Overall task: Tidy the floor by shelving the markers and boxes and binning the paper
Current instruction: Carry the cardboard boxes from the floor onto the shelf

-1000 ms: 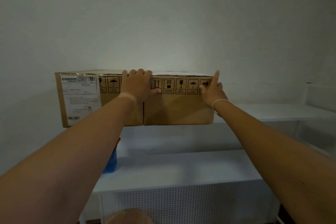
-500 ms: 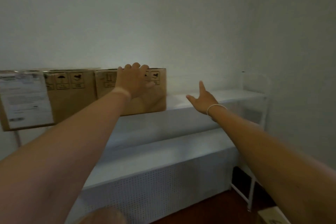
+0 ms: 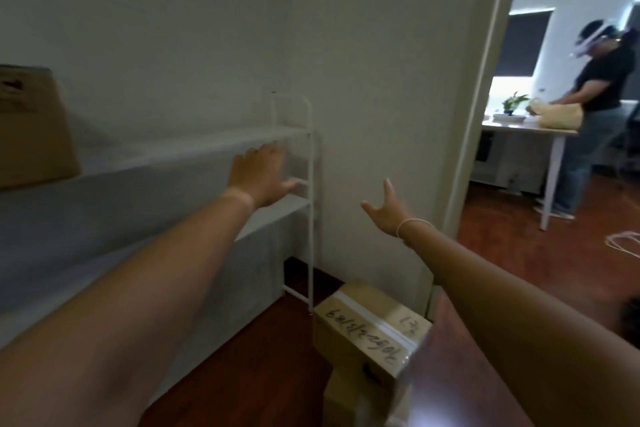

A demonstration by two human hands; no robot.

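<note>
Hands outstretched, both empty: left hand (image 3: 258, 172) fingers spread, grip apart, before right end of white shelf (image 3: 207, 146); right hand (image 3: 388, 208) palm up, grip apart, near bare wall. Cardboard box (image 3: 33, 128) on top shelf at far left. Taped box with handwriting (image 3: 370, 326) on wooden floor (image 3: 256, 364) just beside shelf leg. Beyond doorway, person in headset (image 3: 595, 94) leans over surface (image 3: 526, 128)

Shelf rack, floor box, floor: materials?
Shelf rack: likely painted metal; thin white tube frame, matte white boards. Taped box on the floor: brown cardboard, matte, glossy clear tape with handwriting on top. Floor: reddish-brown, slight sheen, looks like wood or laminate; blur leaves it open.
</note>
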